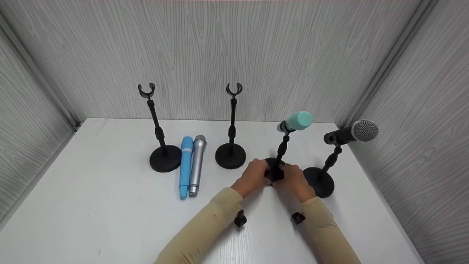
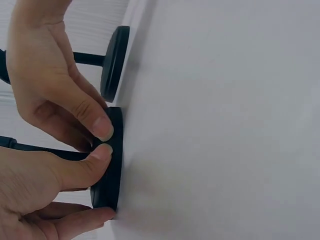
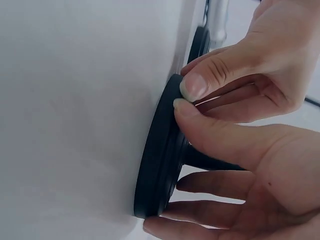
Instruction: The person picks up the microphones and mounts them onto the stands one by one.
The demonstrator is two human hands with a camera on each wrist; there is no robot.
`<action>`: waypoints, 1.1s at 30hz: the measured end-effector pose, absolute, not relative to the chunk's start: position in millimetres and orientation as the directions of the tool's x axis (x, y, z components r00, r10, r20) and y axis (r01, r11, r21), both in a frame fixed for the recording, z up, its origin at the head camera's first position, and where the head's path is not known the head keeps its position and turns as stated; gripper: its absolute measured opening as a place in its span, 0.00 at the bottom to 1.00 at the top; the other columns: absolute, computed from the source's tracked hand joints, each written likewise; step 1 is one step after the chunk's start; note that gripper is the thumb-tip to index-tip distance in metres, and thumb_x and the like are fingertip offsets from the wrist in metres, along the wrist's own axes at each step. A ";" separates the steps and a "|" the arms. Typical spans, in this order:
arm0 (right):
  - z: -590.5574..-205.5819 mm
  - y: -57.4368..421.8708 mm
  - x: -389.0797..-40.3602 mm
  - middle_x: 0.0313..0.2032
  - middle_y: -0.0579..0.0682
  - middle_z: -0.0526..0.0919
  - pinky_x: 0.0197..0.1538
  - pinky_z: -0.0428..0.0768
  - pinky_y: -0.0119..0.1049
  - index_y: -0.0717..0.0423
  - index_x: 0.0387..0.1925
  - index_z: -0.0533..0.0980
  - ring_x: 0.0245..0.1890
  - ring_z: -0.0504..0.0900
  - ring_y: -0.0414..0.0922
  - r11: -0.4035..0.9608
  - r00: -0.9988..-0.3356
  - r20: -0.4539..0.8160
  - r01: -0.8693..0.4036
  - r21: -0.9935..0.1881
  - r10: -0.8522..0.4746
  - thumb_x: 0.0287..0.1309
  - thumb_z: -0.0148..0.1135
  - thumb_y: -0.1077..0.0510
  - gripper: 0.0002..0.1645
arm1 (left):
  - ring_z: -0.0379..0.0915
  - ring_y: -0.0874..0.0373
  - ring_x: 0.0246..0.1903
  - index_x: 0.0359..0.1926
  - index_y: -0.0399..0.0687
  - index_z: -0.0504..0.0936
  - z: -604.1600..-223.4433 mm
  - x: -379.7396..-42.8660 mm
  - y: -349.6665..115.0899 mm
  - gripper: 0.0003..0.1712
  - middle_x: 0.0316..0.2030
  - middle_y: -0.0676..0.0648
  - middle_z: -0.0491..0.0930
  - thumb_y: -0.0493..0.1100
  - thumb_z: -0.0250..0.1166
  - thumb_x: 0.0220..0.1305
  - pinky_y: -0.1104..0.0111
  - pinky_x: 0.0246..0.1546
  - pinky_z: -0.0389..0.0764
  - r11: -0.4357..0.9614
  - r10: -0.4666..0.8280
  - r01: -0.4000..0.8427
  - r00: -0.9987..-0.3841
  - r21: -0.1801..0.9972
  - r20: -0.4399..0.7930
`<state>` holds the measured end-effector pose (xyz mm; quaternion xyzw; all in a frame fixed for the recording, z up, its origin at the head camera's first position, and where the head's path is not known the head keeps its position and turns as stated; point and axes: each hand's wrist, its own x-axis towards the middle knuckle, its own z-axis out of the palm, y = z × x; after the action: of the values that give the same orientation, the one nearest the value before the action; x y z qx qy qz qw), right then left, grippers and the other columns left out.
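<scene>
Both hands grip the round black base [image 3: 159, 150] of a microphone stand, one from each side. My left hand [image 1: 253, 176] holds its left side, and my right hand [image 1: 293, 179] its right. In the left wrist view the two thumbs [image 2: 102, 152] lie close together on top of the base, with fingers around its edge. The stand's post [image 1: 281, 148] rises between the hands and leans right. A microphone with a teal end [image 1: 299, 121] sits in its clip. Just right of my right hand stands another stand [image 1: 319, 183], bearing a black microphone with a silver mesh head [image 1: 364, 130].
Two stands with bare clips, a left one [image 1: 165, 158] and a middle one [image 1: 230, 156], stand toward the back of the white table [image 1: 121, 220]. Between them lie a blue microphone [image 1: 185, 165] and a silver microphone [image 1: 198, 163], side by side. Grey wood-grain panels [image 1: 205, 55] enclose the table.
</scene>
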<state>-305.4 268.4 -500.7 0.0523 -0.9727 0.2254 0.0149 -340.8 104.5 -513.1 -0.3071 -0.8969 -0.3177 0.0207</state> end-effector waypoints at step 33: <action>-496.6 283.6 -350.7 0.50 0.71 0.85 0.58 0.81 0.57 0.72 0.51 0.79 0.53 0.84 0.67 0.927 -1.000 -0.006 -0.008 -0.375 -0.011 0.55 0.72 0.62 0.24 | 0.84 0.49 0.43 0.36 0.36 0.89 -502.2 -372.2 117.7 0.06 0.38 0.41 0.90 0.27 0.69 0.56 0.60 0.50 0.83 0.655 0.497 0.537 -0.836 0.531 0.232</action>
<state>-350.7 283.6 -496.6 0.0050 -0.9816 0.1908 -0.0040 -372.2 117.7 -502.2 -0.2841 -0.9092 -0.3026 0.0329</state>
